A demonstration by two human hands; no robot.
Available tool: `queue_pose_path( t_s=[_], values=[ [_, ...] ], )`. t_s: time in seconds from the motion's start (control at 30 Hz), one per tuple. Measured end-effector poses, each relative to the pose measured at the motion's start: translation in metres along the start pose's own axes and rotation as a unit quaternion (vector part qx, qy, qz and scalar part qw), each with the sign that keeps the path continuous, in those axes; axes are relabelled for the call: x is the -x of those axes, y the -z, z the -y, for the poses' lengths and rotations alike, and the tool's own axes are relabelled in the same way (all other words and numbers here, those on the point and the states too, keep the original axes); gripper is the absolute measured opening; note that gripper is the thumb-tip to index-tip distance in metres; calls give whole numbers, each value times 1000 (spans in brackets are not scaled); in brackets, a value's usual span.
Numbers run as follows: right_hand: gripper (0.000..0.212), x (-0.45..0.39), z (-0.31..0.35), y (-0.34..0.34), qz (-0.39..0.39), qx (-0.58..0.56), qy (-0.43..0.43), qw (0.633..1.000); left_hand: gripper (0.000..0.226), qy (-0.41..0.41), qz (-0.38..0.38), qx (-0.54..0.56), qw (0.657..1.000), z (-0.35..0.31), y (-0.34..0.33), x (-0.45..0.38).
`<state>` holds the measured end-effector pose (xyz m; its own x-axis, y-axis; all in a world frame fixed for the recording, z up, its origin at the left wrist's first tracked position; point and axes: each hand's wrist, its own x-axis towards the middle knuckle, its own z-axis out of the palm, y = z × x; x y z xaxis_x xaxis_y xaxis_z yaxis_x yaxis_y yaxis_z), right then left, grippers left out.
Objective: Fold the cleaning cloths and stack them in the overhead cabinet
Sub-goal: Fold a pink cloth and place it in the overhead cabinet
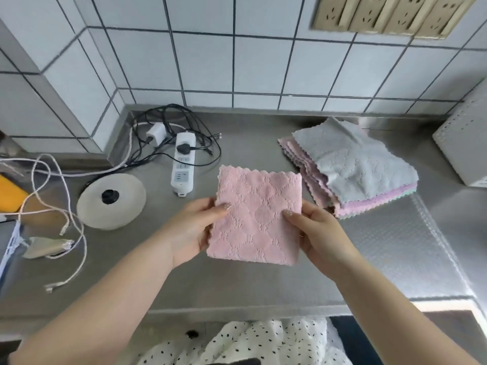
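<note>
A steel counter (237, 285) fills most of the view, backed by a white tiled wall (237, 61) with a beige bank of sockets (387, 14) at 1 o'clock. On the counter at 2 o'clock lies a loose pile of cloths (350, 167), grey on top with pink and green edges showing beneath, resting on a ribbed part of the steel. At the far 3 o'clock edge stands a white perforated box (463, 143). A round pot lid (112, 201) with a black knob lies flat at 9 o'clock, and just beyond it, toward 11 o'clock, a white power strip (183, 164) sits among tangled black cables (171, 117) with a white charger (155, 133) beside it. White cords (52, 180) loop across the 8 o'clock corner. In the centre, held above the counter, is 1 folded pink cloth (257, 217), roughly square and quilted in diamonds. The left hand (195, 233) grips its 9 o'clock edge, thumb on top and fingers curled under. The right hand (319, 235) pinches the 3 o'clock edge the same way, thumb on the face of the cloth. A spotted white garment (263, 343) shows at 6 o'clock.
</note>
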<state>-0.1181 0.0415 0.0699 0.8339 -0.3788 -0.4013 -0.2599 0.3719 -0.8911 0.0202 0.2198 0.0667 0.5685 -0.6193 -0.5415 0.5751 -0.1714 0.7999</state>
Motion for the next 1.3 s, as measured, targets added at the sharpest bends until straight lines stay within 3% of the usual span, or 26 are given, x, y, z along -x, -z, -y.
queue_pose_path(
  t_s=[0.27,0.37,0.63,0.77,1.0,1.3],
  values=[
    [36,65,-42,-93,-99,-112,16,989,27,26,100,-80,991,-19,66,43],
    [40,98,-54,-100,-139,-144,10,980,38,49,147,-100,983,-11,60,51],
    [26,203,-103,-113,-324,-223,69,917,25,105,319,-176,925,32,6,79],
    [23,265,-134,-126,-420,-263,97,863,33,137,410,-238,870,60,-30,111],
    [22,384,-195,-168,-563,-302,119,760,24,187,527,-320,765,129,-77,195],
    [25,571,-290,-284,-693,-366,171,598,40,248,653,-387,601,252,-84,382]
  ],
)
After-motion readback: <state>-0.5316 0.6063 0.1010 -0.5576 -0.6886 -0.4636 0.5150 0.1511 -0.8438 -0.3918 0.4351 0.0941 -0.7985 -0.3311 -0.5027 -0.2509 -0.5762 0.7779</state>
